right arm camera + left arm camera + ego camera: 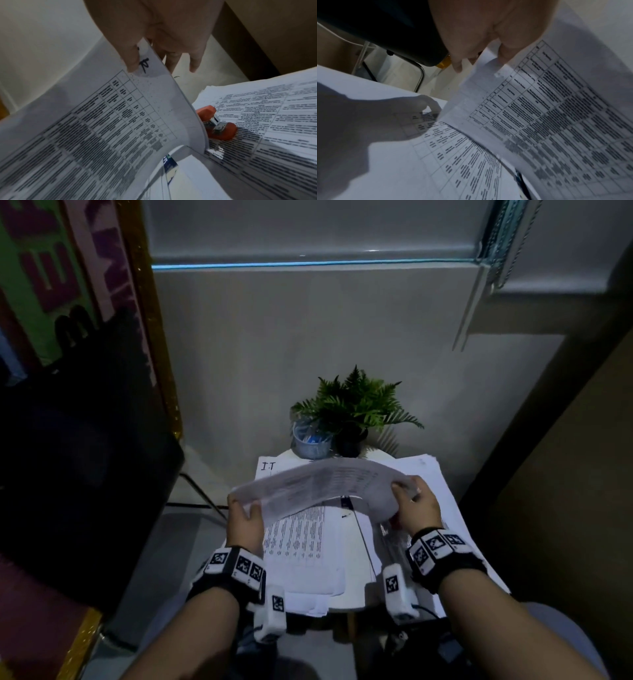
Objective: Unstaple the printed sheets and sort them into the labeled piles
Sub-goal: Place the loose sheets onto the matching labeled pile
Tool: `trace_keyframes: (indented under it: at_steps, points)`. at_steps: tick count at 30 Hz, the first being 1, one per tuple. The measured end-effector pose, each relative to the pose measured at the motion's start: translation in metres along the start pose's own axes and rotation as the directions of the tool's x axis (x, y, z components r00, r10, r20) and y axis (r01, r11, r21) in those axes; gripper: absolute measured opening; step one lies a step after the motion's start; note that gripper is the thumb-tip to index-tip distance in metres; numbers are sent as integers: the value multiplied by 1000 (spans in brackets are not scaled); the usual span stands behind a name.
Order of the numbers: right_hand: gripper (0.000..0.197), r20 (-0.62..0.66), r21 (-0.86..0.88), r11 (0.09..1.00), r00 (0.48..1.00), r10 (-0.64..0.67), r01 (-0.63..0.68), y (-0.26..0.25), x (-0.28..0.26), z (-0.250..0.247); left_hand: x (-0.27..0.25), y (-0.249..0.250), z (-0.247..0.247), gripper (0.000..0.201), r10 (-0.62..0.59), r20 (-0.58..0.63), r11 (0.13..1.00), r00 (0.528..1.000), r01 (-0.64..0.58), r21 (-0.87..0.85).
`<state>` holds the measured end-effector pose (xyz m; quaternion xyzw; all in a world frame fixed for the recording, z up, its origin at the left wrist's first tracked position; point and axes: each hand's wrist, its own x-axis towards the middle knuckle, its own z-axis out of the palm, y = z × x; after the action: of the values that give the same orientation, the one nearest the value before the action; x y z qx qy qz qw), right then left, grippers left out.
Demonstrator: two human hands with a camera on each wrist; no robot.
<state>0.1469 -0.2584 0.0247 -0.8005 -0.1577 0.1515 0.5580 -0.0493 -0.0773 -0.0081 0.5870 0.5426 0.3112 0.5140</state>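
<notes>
Left hand (245,520) and right hand (416,506) each pinch an end of the sheets (325,486), held bowed above the piles (308,549) on the table (346,599). Orange stapler (217,124) lies on the right pile.

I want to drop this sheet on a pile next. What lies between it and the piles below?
Nothing visible blocks the way. The sheet, held by the left hand and right hand, arches in open air above the piles. An orange stapler lies on the right pile.

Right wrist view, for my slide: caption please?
Right hand pinches a printed sheet above an orange stapler on a paper pile.
</notes>
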Motion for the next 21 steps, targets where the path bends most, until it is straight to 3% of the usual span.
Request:
trace_keyframes:
  at_steps: [6,9,13,15,17,18,19,21]
  points:
    - [44,29,-56,996,997,68,-66,-8,13,-9,17,13,-6,31,119,29,993,993,-118,-21]
    - [40,91,-108,993,994,57,-47,-8,15,-10,21,12,-10,33,132,54,990,990,-135,42]
    - [44,151,-154,987,986,72,-49,0,13,-7,24,-5,-12,35,5,112,994,994,-18,107]
    - [43,148,-148,988,986,76,-54,0,14,-7,24,-6,-12,41,11,99,993,995,-22,116]
    - [38,161,-135,990,986,53,-31,-4,18,-7,24,8,-11,62,116,-34,967,993,-105,232]
    - [37,179,-124,992,983,37,-14,-8,19,-7,22,20,-10,73,233,-82,924,969,-194,331]
    - [37,200,-107,994,980,19,2,-11,20,-6,17,35,-7,78,367,-66,861,928,-311,403]
    - [34,238,-87,996,971,4,18,-16,22,-3,5,66,5,74,566,142,702,812,-565,433]
